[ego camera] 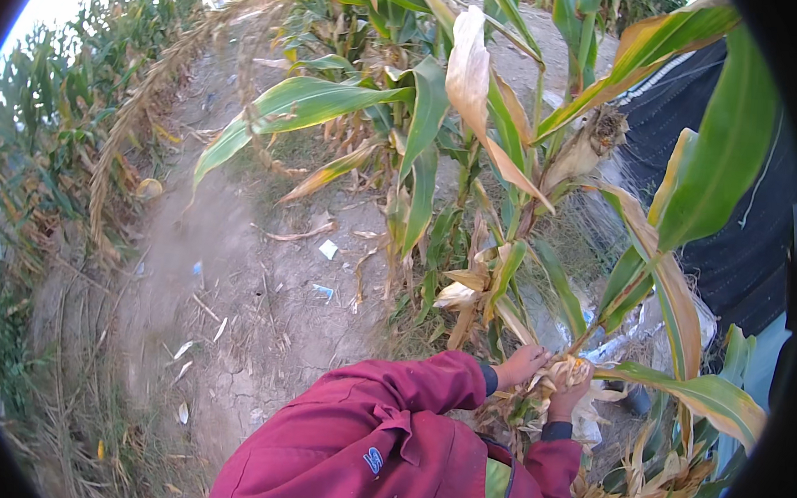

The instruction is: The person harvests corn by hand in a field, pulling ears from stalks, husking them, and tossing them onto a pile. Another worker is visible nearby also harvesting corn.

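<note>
Both of my hands are together at the lower right, on a maize ear wrapped in dry, pale husk (565,372). A little orange-yellow shows at its top, probably kernels. My right hand (569,398) grips the ear from below and the right. From the left, my left hand (522,367) has its fingers closed on the husk beside the stalk; the fingertips are partly hidden. The maize stalk (586,334) leans up and right from the ear. Left of it, another partly husked ear (459,295) hangs on a neighbouring plant.
Broad maize leaves (719,145) arch over my hands at the right. A dark fabric sheet (727,248) lies behind them, near crumpled plastic (629,335). Dry soil (288,256) with scattered litter runs along the left, bordered by more maize (59,91). A blurred tassel (141,89) crosses the upper left.
</note>
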Available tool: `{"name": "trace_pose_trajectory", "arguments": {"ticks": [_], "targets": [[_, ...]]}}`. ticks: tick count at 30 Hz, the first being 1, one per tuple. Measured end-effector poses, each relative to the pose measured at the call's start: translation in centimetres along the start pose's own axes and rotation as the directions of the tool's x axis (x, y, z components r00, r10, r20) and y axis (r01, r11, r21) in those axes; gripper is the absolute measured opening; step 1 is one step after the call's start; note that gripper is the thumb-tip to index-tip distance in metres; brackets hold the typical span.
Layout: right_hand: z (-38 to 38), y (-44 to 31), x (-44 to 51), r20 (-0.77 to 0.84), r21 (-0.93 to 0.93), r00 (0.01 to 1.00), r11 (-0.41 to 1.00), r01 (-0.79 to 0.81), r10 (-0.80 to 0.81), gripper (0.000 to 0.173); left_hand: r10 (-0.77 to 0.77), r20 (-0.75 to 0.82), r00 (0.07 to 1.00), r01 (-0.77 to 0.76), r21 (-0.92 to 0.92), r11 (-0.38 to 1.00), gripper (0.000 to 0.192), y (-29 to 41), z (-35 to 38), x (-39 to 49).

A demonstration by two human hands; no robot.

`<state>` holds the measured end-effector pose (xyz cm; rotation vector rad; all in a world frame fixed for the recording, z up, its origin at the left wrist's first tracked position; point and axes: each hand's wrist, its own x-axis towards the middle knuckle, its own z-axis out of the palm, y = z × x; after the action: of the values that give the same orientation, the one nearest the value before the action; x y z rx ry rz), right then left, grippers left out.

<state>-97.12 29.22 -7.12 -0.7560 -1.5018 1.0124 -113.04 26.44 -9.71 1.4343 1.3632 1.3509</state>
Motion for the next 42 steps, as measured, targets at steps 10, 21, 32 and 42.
{"name": "trace_pose_trajectory", "arguments": {"ticks": [10,21,32,42], "targets": [[-1.2,3.3,4.6,-0.088,-0.590,0.994,0.808,0.001,-0.066,0.060,0.031,-0.081,0.996,-0.027,0.057,0.998,0.028,2.4,-2.8,-4.0],[3.4,-5.4,-5.8,0.606,-0.474,0.775,0.702,0.531,-0.177,0.035,-0.235,-0.278,0.932,0.290,0.181,0.940,0.033,-2.4,-12.7,-16.3],[5.4,-3.5,-1.3,0.905,-0.385,0.424,0.503,0.774,0.040,0.053,-0.645,-0.744,-0.172,0.633,-0.586,0.506,0.065,-15.7,-25.5,-57.6],[14.6,-0.5,3.3,0.915,-0.371,0.228,0.470,0.801,0.334,0.049,0.146,-0.389,-0.909,0.260,-0.259,0.930,0.092,17.5,-34.3,-96.7]]}}
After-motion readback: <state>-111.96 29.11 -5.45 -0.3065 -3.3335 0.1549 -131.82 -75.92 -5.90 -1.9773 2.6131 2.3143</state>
